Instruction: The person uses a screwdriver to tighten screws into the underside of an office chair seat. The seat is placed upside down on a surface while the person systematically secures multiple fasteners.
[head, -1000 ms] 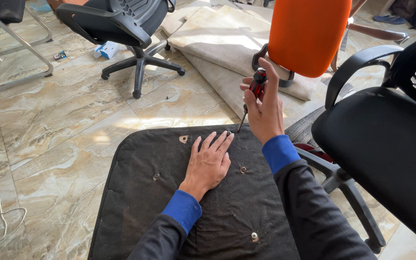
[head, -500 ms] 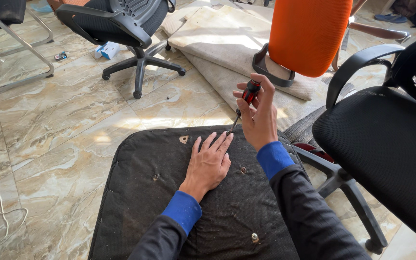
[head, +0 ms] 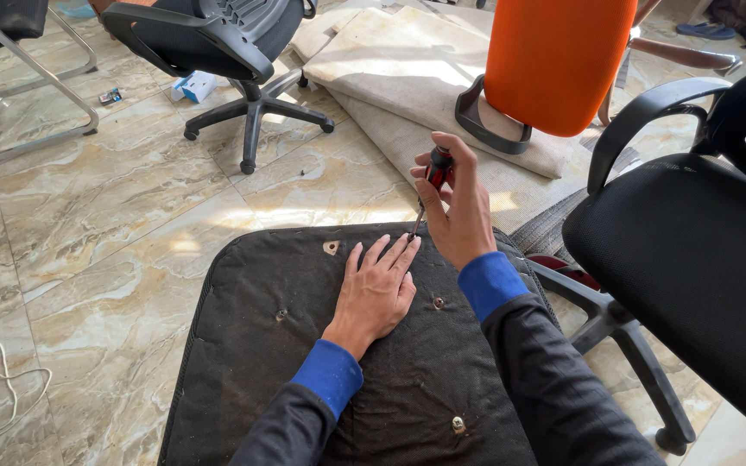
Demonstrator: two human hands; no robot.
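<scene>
We see a black fabric-covered seat base (head: 304, 362) lying upside down on the marble floor (head: 88, 216), with metal screw points showing in it; we count four. One screwdriver (head: 432, 185) with a red and black handle stands nearly upright above the far edge of the seat base, its thin shaft pointing down just beyond our left fingertips. Our right hand (head: 459, 211) has its grip clamped around the handle, fingers curled tight. Our left hand (head: 379, 289) lies flat on the seat base, fingers spread and holding nothing. Around us we count three black office chairs (head: 692, 259), one orange chair back (head: 554, 60), beige cushions (head: 407, 69) and a white cord (head: 2, 388).
</scene>
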